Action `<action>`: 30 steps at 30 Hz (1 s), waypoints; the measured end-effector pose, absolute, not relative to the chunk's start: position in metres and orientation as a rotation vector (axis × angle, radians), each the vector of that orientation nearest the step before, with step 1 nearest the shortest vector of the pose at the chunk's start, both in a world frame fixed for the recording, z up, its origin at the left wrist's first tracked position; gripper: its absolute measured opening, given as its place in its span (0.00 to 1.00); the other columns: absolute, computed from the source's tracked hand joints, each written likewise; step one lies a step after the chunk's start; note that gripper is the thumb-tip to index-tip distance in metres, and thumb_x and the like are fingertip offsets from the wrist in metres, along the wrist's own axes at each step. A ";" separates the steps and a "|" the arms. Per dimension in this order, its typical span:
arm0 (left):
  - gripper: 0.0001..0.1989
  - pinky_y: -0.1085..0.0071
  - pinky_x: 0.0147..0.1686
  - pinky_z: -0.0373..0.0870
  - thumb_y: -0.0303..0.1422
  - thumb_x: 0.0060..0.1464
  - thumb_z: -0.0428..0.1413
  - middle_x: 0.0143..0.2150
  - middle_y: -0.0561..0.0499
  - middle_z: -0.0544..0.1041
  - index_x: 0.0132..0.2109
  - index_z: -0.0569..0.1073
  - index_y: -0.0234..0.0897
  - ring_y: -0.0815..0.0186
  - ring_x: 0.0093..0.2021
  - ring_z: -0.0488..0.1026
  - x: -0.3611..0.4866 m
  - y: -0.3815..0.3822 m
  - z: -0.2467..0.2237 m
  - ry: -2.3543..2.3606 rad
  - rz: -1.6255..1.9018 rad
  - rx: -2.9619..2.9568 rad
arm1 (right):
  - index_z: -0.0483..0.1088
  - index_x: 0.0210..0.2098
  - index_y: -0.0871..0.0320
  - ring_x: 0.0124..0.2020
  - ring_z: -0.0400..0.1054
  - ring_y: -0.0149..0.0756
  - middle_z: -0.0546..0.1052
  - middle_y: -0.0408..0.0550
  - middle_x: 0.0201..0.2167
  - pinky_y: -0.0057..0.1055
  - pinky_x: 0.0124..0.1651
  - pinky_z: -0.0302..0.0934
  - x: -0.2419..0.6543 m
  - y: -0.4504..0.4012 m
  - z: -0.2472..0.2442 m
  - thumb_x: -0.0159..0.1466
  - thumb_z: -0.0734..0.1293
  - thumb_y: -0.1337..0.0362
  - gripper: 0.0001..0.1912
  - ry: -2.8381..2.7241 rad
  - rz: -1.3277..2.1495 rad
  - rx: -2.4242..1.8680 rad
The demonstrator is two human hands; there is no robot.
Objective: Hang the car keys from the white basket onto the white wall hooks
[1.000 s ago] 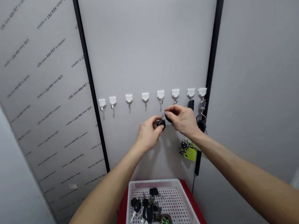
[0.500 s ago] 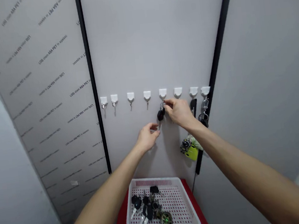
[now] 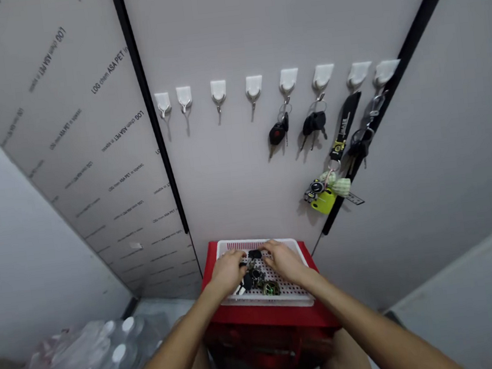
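A white perforated basket (image 3: 292, 302) holds several keys and key rings. Inside its left part is my left hand (image 3: 230, 271), fingers curved and apart over the dark keys (image 3: 247, 281). My right hand (image 3: 281, 258) reaches over the back rim, its fingers spread beside a black key (image 3: 254, 254). Neither hand visibly grips anything. On the wall, a black key set (image 3: 278, 132) hangs from a white hook (image 3: 289, 77). Another black key bunch (image 3: 314, 122) hangs to its right, then a black strap (image 3: 345, 117) with a yellow-green charm (image 3: 324, 201), and more keys (image 3: 360, 143) at the far right.
Several white hooks (image 3: 218, 88) at the left of the row hold no keys. The basket stands on a red surface (image 3: 283, 316). Capped bottles in plastic wrap (image 3: 101, 361) are at the lower left. A black strip (image 3: 147, 101) runs down the wall.
Both hands have moved down from the wall to the basket. My right hand has let go of the black key set, which now hangs from its hook. The view has tilted downward.
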State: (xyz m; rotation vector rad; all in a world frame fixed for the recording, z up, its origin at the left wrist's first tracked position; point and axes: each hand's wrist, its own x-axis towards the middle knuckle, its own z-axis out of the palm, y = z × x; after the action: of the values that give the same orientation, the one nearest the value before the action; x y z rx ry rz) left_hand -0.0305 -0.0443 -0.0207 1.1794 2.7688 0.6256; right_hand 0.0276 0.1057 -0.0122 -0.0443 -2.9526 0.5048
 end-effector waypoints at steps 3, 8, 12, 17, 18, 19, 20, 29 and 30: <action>0.13 0.69 0.39 0.59 0.31 0.43 0.46 0.39 0.48 0.68 0.39 0.64 0.38 0.63 0.40 0.64 -0.027 -0.042 -0.022 2.817 0.439 1.235 | 0.61 0.41 0.62 0.41 0.58 0.36 0.66 0.53 0.39 0.28 0.43 0.50 0.020 0.102 -0.027 0.50 0.56 0.72 0.18 -3.011 0.448 -0.105; 0.12 0.69 0.38 0.58 0.31 0.43 0.45 0.38 0.47 0.68 0.38 0.64 0.37 0.63 0.39 0.64 -0.027 -0.042 -0.026 2.816 0.383 1.284 | 0.61 0.40 0.60 0.40 0.59 0.35 0.67 0.51 0.38 0.27 0.41 0.51 0.016 0.100 -0.032 0.49 0.56 0.72 0.17 -3.048 0.409 -0.140; 0.11 0.69 0.37 0.59 0.32 0.43 0.45 0.37 0.48 0.68 0.37 0.65 0.37 0.63 0.39 0.64 -0.028 -0.042 -0.029 2.821 0.389 1.302 | 0.64 0.33 0.62 0.36 0.61 0.35 0.68 0.52 0.34 0.27 0.38 0.52 0.018 0.102 -0.032 0.49 0.57 0.69 0.12 -3.031 0.424 -0.160; 0.11 0.69 0.37 0.59 0.32 0.43 0.45 0.37 0.48 0.69 0.37 0.65 0.37 0.63 0.38 0.64 -0.025 -0.042 -0.026 2.815 0.376 1.280 | 0.64 0.34 0.62 0.36 0.62 0.33 0.70 0.52 0.33 0.25 0.37 0.51 0.017 0.105 -0.033 0.51 0.54 0.72 0.13 -3.041 0.497 -0.151; 0.11 0.69 0.37 0.59 0.32 0.43 0.45 0.37 0.48 0.69 0.37 0.65 0.37 0.63 0.39 0.64 -0.024 -0.042 -0.025 2.813 0.379 1.273 | 0.65 0.32 0.62 0.35 0.62 0.34 0.70 0.52 0.32 0.25 0.36 0.51 0.017 0.106 -0.033 0.51 0.54 0.72 0.12 -3.057 0.487 -0.158; 0.11 0.69 0.37 0.59 0.32 0.43 0.45 0.37 0.48 0.69 0.37 0.65 0.37 0.63 0.39 0.64 -0.024 -0.042 -0.024 2.809 0.389 1.264 | 0.66 0.30 0.62 0.33 0.63 0.34 0.71 0.52 0.30 0.25 0.35 0.51 0.017 0.106 -0.032 0.51 0.54 0.73 0.12 -3.069 0.476 -0.166; 0.11 0.68 0.38 0.59 0.32 0.43 0.45 0.37 0.48 0.69 0.37 0.65 0.37 0.63 0.39 0.64 -0.024 -0.042 -0.024 2.803 0.411 1.252 | 0.67 0.28 0.62 0.32 0.63 0.34 0.71 0.52 0.28 0.25 0.34 0.51 0.017 0.106 -0.031 0.51 0.54 0.73 0.12 -3.076 0.469 -0.170; 0.23 0.70 0.46 0.54 0.35 0.41 0.48 0.47 0.46 0.63 0.47 0.58 0.33 0.66 0.47 0.58 -0.034 -0.034 -0.021 2.476 1.298 1.097 | 0.65 0.26 0.61 0.28 0.62 0.29 0.70 0.49 0.26 0.23 0.33 0.53 0.017 0.092 0.014 0.53 0.53 0.71 0.10 -2.857 0.595 0.041; 0.21 0.71 0.45 0.55 0.34 0.42 0.48 0.46 0.47 0.64 0.46 0.59 0.34 0.67 0.45 0.60 -0.034 -0.033 -0.019 2.381 1.389 1.107 | 0.65 0.26 0.61 0.27 0.62 0.29 0.70 0.48 0.25 0.23 0.32 0.53 0.016 0.090 0.022 0.53 0.53 0.70 0.10 -2.828 0.651 0.078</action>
State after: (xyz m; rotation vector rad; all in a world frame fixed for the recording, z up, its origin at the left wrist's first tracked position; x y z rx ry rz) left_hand -0.0344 -0.0325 -0.0186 1.1074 2.3814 1.3887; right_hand 0.0165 0.0902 0.0220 0.0783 -2.8282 0.6509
